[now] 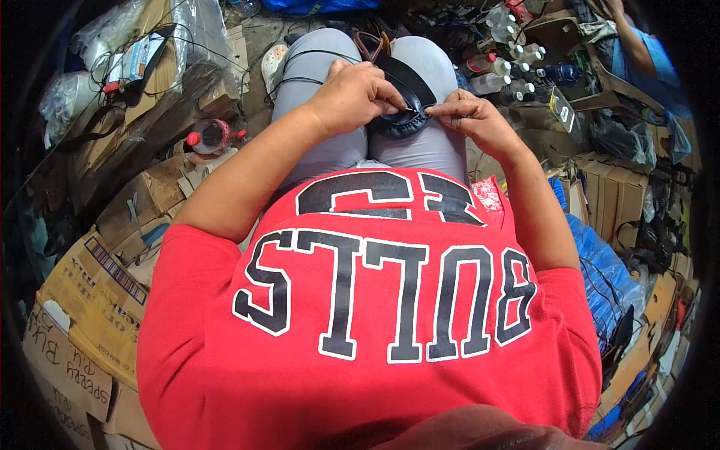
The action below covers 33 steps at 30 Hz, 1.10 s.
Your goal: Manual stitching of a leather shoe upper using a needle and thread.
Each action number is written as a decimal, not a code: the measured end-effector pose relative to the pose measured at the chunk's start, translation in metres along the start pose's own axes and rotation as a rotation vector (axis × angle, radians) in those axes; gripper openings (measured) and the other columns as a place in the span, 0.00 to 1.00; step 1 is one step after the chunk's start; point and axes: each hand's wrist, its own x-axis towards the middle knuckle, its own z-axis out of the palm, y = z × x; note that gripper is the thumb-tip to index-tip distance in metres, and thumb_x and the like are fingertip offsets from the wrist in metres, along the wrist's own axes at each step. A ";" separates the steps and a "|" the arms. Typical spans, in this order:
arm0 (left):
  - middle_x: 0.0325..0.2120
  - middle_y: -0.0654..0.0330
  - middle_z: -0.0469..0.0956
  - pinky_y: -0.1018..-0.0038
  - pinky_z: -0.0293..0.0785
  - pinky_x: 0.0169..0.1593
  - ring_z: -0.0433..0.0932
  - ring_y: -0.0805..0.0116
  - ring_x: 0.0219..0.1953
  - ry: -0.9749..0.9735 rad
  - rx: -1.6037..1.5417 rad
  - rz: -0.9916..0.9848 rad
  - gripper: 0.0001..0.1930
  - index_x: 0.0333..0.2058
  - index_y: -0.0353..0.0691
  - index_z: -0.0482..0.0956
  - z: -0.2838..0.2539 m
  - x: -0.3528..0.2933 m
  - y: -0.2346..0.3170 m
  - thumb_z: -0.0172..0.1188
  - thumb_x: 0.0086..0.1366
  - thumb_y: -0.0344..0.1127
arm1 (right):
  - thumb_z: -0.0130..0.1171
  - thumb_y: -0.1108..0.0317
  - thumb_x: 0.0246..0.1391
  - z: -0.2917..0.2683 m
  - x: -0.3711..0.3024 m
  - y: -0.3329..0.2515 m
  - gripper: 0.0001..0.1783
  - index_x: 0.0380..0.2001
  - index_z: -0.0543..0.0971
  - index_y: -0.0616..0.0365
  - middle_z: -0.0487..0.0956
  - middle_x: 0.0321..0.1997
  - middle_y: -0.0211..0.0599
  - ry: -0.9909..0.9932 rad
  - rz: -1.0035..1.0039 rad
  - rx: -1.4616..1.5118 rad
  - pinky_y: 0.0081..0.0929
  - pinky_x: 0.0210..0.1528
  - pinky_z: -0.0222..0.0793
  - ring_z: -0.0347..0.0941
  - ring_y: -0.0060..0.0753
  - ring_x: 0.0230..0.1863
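Observation:
On my lap, between my thighs, rests a black padded item with a puffy, curved rim and a wide, flat black band arching above it. Its exact kind does not show. My left hand reaches in from the left, fingers bent and tips pinched at the item's upper inner edge. Opposite, my right hand pinches the same edge between thumb and forefinger. The fingertips of both hands are close together there. A thin black cord crosses my left knee toward my left hand.
At the left, a bottle with a red cap lies among flattened cardboard and plastic bags. Several small bottles stand beyond my right knee. Cardboard boxes and blue plastic crowd the right. Another person's arm shows at upper right.

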 end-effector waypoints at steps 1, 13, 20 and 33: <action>0.24 0.71 0.74 0.70 0.54 0.46 0.71 0.72 0.35 0.006 0.006 0.002 0.09 0.31 0.57 0.84 -0.001 -0.001 0.000 0.64 0.50 0.34 | 0.52 0.81 0.43 -0.001 0.001 0.000 0.21 0.40 0.82 0.50 0.69 0.25 0.23 -0.004 -0.002 0.020 0.16 0.41 0.61 0.63 0.20 0.35; 0.24 0.69 0.73 0.71 0.53 0.45 0.70 0.72 0.34 0.039 -0.055 0.028 0.09 0.32 0.58 0.84 0.000 -0.012 -0.002 0.64 0.50 0.35 | 0.54 0.80 0.45 0.005 -0.006 0.002 0.20 0.42 0.82 0.50 0.70 0.27 0.25 0.048 0.018 0.009 0.15 0.38 0.63 0.65 0.20 0.34; 0.23 0.69 0.73 0.71 0.53 0.46 0.71 0.71 0.34 0.028 -0.063 0.024 0.09 0.32 0.58 0.84 -0.001 -0.011 -0.002 0.64 0.50 0.35 | 0.56 0.78 0.47 0.005 -0.006 0.001 0.18 0.41 0.82 0.48 0.70 0.27 0.24 0.042 -0.004 -0.016 0.15 0.38 0.62 0.65 0.20 0.35; 0.21 0.67 0.70 0.70 0.62 0.42 0.70 0.67 0.34 -0.040 -0.066 0.227 0.07 0.28 0.53 0.84 -0.007 0.016 -0.009 0.65 0.48 0.31 | 0.56 0.78 0.48 0.001 0.002 -0.008 0.16 0.41 0.82 0.51 0.69 0.26 0.25 -0.058 0.027 -0.060 0.16 0.41 0.62 0.65 0.19 0.34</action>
